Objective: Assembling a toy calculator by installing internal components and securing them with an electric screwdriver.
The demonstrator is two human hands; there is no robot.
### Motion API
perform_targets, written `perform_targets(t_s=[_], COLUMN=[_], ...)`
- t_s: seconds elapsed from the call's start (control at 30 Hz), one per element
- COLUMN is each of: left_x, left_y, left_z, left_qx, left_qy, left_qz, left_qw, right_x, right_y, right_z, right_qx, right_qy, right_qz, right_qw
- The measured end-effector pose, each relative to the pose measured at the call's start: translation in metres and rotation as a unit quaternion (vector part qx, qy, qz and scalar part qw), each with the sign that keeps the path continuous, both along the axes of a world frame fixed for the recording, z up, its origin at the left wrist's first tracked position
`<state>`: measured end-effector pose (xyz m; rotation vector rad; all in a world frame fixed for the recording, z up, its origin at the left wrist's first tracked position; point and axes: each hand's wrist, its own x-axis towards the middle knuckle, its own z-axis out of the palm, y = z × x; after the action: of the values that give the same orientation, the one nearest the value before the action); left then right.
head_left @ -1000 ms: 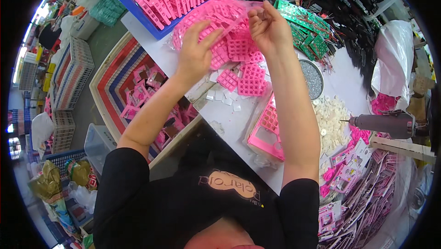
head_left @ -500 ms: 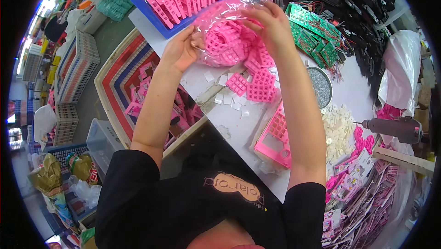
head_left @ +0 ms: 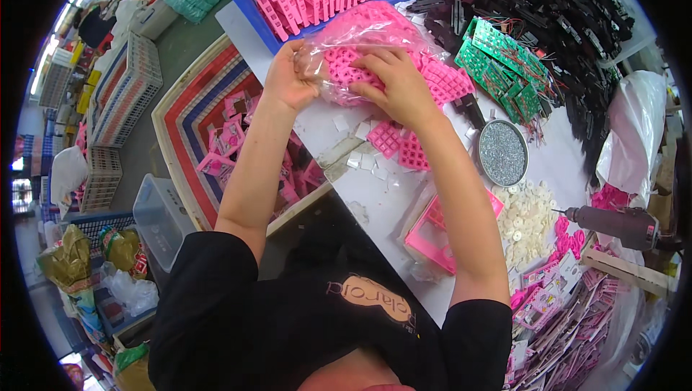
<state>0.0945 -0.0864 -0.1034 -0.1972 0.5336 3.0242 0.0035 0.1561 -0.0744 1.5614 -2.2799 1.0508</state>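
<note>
A clear plastic bag (head_left: pixel 371 20) full of pink rubber button pads lies on the white table, against the blue bin. My left hand (head_left: pixel 290 81) grips the bag's left edge, fingers closed on the film. At the bag's mouth is my right hand (head_left: pixel 398 87), its thumb and bent fingers apart over the pads. Pink button pads (head_left: pixel 447 82) spill out beyond that hand on the right. Nearer me, two more loose pads (head_left: pixel 385 139) rest on the table, among small white squares (head_left: pixel 362 130).
The blue bin (head_left: pixel 268 30) holds pink plastic frames. Green circuit boards (head_left: pixel 497 67), black parts (head_left: pixel 587 16), a round dish of grey bits (head_left: pixel 503 152) and white discs (head_left: pixel 530 218) lie right. A power screwdriver (head_left: pixel 613 224) juts in. Left stands a crate of pink parts (head_left: pixel 209 88).
My right hand has come down from the bag's upper rim to its near side, over the pads. Some pads outside the bag have shifted right. My left hand still grips the bag's edge.
</note>
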Motion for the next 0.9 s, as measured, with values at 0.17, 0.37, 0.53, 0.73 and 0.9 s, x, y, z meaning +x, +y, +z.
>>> perform_targets(t_s=[0.17, 0.37, 0.53, 0.73, 0.9], left_x=[0.016, 0.017, -0.011, -0.023, 0.020], left_y=[0.041, 0.057, 0.025, 0.033, 0.064], left_z=[0.034, 0.028, 0.012, 0.037, 0.025], left_qx=[-0.219, -0.467, -0.380, -0.390, -0.658], left_qy=[-0.028, -0.101, -0.185, -0.131, -0.051], left_qz=[0.188, 0.260, 0.207, 0.180, 0.388], left_qw=[0.957, 0.839, 0.882, 0.893, 0.643], right_x=[0.002, 0.016, 0.023, 0.007, -0.012], right_y=[0.000, -0.004, -0.007, -0.032, -0.061], right_z=[0.003, 0.011, 0.019, 0.052, 0.055], right_qx=[0.015, 0.023, 0.021, -0.088, 0.091], right_qy=[-0.020, -0.021, -0.014, 0.192, 0.154], right_qz=[-0.018, -0.050, -0.062, -0.123, -0.010], right_qw=[1.000, 0.998, 0.998, 0.970, 0.984])
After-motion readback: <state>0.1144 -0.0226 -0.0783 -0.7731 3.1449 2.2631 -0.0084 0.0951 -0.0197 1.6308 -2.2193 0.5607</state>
